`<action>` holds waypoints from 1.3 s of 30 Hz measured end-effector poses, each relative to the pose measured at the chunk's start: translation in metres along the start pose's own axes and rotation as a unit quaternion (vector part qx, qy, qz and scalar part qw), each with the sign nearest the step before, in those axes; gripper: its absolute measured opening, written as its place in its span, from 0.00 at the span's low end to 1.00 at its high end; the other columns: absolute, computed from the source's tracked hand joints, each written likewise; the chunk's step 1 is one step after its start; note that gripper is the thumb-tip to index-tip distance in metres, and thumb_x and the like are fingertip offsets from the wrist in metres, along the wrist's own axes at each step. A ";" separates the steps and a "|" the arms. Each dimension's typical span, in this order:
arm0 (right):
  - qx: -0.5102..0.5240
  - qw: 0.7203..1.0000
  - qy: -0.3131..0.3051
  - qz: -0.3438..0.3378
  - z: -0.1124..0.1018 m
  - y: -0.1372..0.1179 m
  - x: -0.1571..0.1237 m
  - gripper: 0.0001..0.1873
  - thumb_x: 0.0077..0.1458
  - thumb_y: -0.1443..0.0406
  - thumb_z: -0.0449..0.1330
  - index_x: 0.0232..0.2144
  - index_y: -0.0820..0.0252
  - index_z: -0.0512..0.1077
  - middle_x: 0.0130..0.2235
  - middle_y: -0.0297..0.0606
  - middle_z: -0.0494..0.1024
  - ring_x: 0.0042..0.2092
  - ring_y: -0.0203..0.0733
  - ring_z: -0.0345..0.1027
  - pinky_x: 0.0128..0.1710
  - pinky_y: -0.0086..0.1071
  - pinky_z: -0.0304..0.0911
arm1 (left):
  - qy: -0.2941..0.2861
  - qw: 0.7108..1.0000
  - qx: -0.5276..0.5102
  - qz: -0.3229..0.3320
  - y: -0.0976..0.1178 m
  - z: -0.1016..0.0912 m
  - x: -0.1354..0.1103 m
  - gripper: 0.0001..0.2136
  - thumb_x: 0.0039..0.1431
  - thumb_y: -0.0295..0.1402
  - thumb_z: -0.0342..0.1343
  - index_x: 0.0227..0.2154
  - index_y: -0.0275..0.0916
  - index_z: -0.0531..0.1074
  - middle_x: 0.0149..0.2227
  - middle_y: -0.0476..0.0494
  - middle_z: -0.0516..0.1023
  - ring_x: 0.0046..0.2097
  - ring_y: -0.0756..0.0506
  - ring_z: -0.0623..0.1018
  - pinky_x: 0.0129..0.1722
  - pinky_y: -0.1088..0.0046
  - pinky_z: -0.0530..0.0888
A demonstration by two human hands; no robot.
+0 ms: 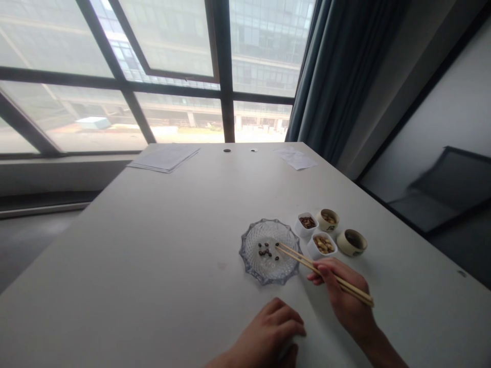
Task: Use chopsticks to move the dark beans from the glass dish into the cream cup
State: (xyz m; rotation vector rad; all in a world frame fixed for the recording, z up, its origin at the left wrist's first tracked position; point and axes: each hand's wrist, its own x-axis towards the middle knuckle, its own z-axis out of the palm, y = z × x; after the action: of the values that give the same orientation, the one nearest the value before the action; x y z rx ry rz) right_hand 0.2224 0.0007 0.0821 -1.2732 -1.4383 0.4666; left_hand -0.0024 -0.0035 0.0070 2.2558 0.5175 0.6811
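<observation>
The left hand (268, 332) rests on the white table (153, 230) at the near edge, fingers loosely curled and holding nothing. The right hand (341, 291) is just beside it, clamped on a pair of wooden chopsticks (307, 266), which reach left over the rim of a cut-glass dish (270, 222). The chopstick tips sit close together inside the dish, just beside a few dark beans (264, 250); whether they pinch one, I cannot tell. Right of the dish stand a white bowl of peanuts (322, 245), a white bowl of dark seeds (307, 223), a round cup of pale nuts (328, 220) and a round cup with dark contents (352, 242). Farther on lie a stack of papers (164, 158) and a loose sheet (296, 159), near the window (180, 117) and a dark curtain (322, 76)
</observation>
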 end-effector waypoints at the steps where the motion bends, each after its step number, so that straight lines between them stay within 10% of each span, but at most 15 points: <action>1: 0.001 1.000 0.000 -0.002 0.001 0.001 0.000 0.16 0.72 0.56 0.63 0.35 0.57 0.85 0.31 0.39 0.86 0.28 0.42 0.82 0.30 0.30 0.79 | -0.001 1.000 0.002 0.001 -0.001 0.001 0.000 0.23 0.51 0.18 0.61 0.48 0.45 0.74 0.53 0.46 0.84 0.53 0.39 0.78 0.57 0.65 0.77; 29: -0.017 0.999 0.044 -0.007 0.007 0.002 -0.009 0.18 0.73 0.57 0.61 0.35 0.57 0.86 0.34 0.40 0.87 0.30 0.42 0.82 0.32 0.31 0.78 | -0.004 1.000 0.009 0.000 -0.004 0.004 -0.002 0.22 0.53 0.19 0.62 0.50 0.45 0.73 0.53 0.46 0.84 0.53 0.38 0.78 0.58 0.63 0.78; 39: -0.215 0.952 0.217 0.002 -0.105 -0.020 -0.025 0.22 0.73 0.49 0.57 0.40 0.56 0.83 0.37 0.46 0.87 0.36 0.53 0.85 0.39 0.43 0.78 | -0.003 1.000 -0.009 0.003 0.001 -0.003 0.000 0.26 0.49 0.16 0.58 0.50 0.46 0.73 0.53 0.46 0.83 0.53 0.39 0.78 0.57 0.64 0.78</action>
State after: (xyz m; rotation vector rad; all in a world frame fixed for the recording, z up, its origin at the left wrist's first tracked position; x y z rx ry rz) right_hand 0.3021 -0.0648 0.1208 -1.6031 -1.1908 -0.1381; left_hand -0.0040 -0.0024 0.0100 2.2426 0.5005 0.6793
